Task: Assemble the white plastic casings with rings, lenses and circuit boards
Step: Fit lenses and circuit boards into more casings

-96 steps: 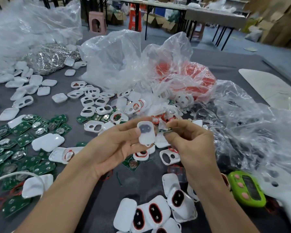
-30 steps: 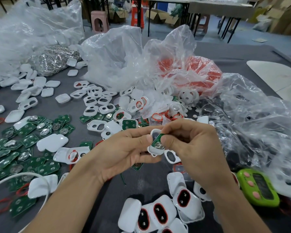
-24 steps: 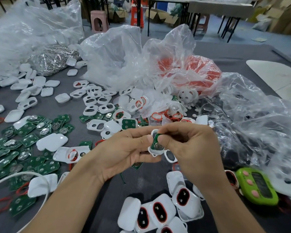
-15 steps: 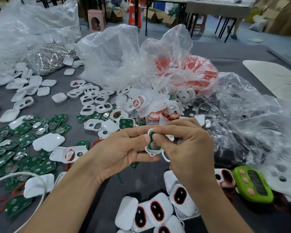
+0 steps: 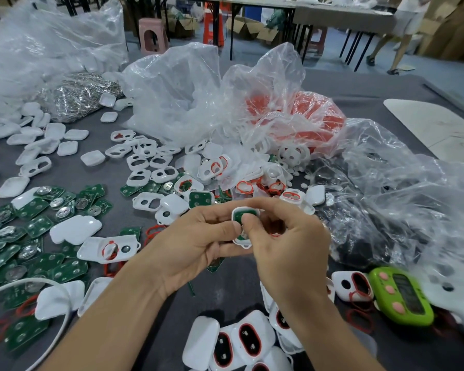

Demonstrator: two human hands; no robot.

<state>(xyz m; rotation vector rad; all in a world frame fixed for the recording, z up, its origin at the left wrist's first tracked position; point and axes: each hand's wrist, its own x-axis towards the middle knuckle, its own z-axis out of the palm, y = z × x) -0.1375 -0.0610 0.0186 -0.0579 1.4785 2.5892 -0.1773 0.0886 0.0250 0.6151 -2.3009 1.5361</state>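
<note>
1. Seen from the person's head, two bare hands meet above the middle of a dark grey table (image 5: 241, 286).
2. The left hand (image 5: 196, 245) grips a small white casing (image 5: 246, 210) from the side, with thumb and fingers curled round its edge. The casing is held in the air between both hands, its open side toward the viewer.
3. A green circuit board (image 5: 238, 217) sits inside the casing. The right hand (image 5: 289, 245) pinches the casing too, with the forefinger hooked over its far end and the thumb pressing on the board.
4. Judging from this, the board is being seated. Whether it is fully home, and whether a ring and lens lie beneath it, cannot be seen.
5. Done so far: a small cluster of casings (image 5: 248, 341) with red-rimmed dark windows lies at the near edge of the table, apparently already fitted.
6. Left to do: many spare boards (image 5: 38, 210) lie to the left, and many empty shells (image 5: 142, 162) lie beyond the hands. A bag of red rings (image 5: 316, 116) sits behind them. Most of the work seems to remain.
</note>
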